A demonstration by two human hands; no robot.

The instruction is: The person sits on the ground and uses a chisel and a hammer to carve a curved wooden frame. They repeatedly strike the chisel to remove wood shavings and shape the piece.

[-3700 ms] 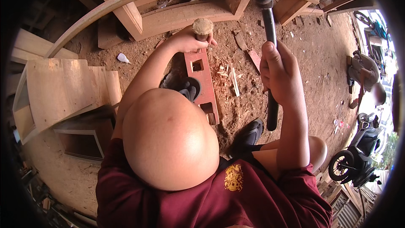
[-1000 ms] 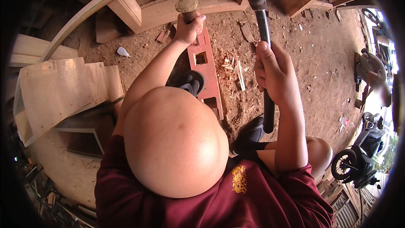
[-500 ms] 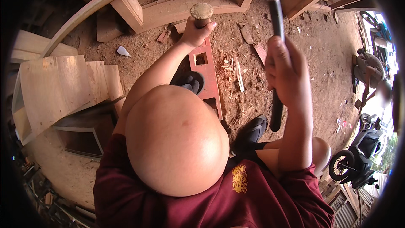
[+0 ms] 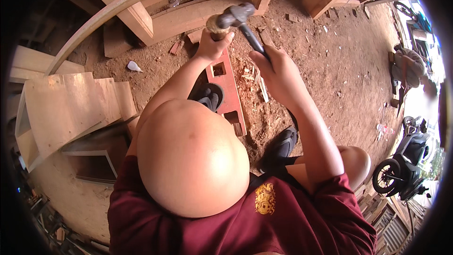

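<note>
My left hand (image 4: 209, 48) is wrapped around the wooden handle of a chisel (image 4: 215, 25), whose blade is hidden below the fist. The battered handle end faces up. In my right hand (image 4: 281, 73) is a hammer (image 4: 253, 39) with a dark handle, its metal head at the chisel's top, seemingly touching it. Under the left hand lies a red-painted timber (image 4: 229, 87) with rectangular holes cut in it. My left foot, in a dark sandal (image 4: 214, 97), is beside the timber.
Wood chips (image 4: 255, 82) lie on the dirt floor right of the timber. A curved wooden frame (image 4: 193, 19) spans the far side. Left stand plywood panels (image 4: 66, 108) and a white bottle (image 4: 134, 66). At right are a crouching person (image 4: 409, 68) and a motorcycle (image 4: 403, 167).
The hammer has come down and left from its raised position onto the chisel's top. My left hand keeps its hold on the chisel.
</note>
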